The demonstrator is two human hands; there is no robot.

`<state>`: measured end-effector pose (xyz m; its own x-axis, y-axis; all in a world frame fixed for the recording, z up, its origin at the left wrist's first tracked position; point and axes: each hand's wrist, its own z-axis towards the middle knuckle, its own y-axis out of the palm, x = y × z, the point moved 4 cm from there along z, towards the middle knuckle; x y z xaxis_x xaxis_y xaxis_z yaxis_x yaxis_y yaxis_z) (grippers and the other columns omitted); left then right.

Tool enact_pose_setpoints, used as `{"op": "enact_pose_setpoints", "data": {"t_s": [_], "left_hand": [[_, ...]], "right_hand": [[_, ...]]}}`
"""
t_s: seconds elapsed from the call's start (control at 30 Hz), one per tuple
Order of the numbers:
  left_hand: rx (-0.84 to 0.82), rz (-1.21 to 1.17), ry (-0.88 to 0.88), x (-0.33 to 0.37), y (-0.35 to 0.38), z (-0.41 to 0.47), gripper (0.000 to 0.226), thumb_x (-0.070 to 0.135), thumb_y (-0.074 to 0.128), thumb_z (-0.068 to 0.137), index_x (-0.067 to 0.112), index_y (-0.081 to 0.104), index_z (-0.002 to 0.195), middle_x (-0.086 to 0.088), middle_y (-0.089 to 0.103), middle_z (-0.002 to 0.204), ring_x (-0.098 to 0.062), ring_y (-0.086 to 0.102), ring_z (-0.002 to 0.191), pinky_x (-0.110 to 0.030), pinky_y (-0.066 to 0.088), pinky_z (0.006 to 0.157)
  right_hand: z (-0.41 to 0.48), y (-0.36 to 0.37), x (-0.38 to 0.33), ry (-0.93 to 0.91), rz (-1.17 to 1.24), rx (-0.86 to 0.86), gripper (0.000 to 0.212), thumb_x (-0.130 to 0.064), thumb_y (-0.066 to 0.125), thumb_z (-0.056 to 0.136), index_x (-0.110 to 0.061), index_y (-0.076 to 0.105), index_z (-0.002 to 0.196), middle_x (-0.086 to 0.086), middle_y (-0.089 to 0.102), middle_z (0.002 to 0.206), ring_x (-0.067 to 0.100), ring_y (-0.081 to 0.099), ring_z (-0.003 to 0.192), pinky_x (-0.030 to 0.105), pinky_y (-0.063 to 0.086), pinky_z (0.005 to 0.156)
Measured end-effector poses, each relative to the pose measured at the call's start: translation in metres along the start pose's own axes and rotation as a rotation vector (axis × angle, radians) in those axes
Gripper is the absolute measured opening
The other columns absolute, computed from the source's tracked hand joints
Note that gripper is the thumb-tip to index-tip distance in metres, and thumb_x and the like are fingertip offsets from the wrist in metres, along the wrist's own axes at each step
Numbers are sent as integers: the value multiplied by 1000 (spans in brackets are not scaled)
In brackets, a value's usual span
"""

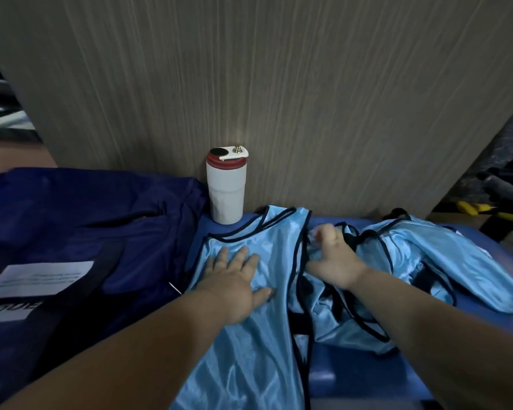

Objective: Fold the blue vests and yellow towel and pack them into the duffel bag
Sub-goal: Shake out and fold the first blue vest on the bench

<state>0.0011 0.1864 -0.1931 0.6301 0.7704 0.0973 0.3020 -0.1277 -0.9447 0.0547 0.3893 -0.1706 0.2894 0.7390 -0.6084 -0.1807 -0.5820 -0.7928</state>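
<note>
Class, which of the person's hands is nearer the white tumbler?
Left. The left hand lies flat on the blue vest, just in front of the tumbler; the right hand grips vest fabric farther right.

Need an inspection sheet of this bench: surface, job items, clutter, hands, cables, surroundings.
Surface: blue table, largely under cloth.
Job's things: spread vest flat at centre; crumpled vests heaped to its right; duffel bag at left; yellow towel not seen.
Clutter: tumbler upright behind the spread vest; yellow-handled tool at far right.
Hands: left hand presses flat on the spread vest; right hand grips fabric of the crumpled vests.
Cables: nothing seen.
Surroundings: wood-grain panel behind.
</note>
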Motion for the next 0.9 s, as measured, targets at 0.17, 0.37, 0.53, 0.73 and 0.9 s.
{"op": "enact_pose_setpoints", "data": {"t_s": [0.17, 0.37, 0.53, 0.73, 0.9], "left_hand": [[-15, 49, -55, 6, 1, 0, 84, 75, 14, 86, 30, -15, 150, 3, -24, 157, -32, -24, 143, -51, -9, 117], [1, 27, -71, 8, 2, -1, 82, 75, 12, 87, 30, -17, 149, 2, -26, 156, -32, -27, 142, -52, -11, 116], [9, 22, -78, 9, 4, 1, 83, 76, 13, 85, 32, -16, 149, 2, -26, 156, -33, -27, 142, -54, -12, 115], [40, -4, -57, 8, 6, 0, 82, 78, 13, 84, 35, -14, 149, 2, -25, 157, -34, -28, 141, -56, -15, 113], [38, -2, -47, 8, 6, 2, 83, 81, 13, 81, 39, -14, 148, 3, -24, 157, -35, -28, 141, -59, -15, 112]], "right_hand": [[-16, -20, 33, -85, -262, -41, 51, -18, 72, 69, -25, 36, 105, -4, 33, 112, 16, 44, 98, 23, 33, 80], [-15, -54, 59, -10, -410, -195, 44, -14, 65, 71, -32, 46, 107, -8, 42, 121, 16, 46, 114, 25, 37, 96], [7, -60, 17, 42, -586, -124, 24, -28, 49, 87, -21, 66, 102, -2, 63, 109, 21, 58, 101, 39, 48, 92], [44, 2, -41, -88, -492, -60, 43, -45, 43, 93, -31, 52, 133, 1, 46, 140, 25, 40, 130, 40, 35, 107], [67, 38, -60, -146, -642, -198, 58, -47, 34, 97, -29, 23, 151, -5, 23, 158, 17, 19, 144, 47, 15, 114]]}}
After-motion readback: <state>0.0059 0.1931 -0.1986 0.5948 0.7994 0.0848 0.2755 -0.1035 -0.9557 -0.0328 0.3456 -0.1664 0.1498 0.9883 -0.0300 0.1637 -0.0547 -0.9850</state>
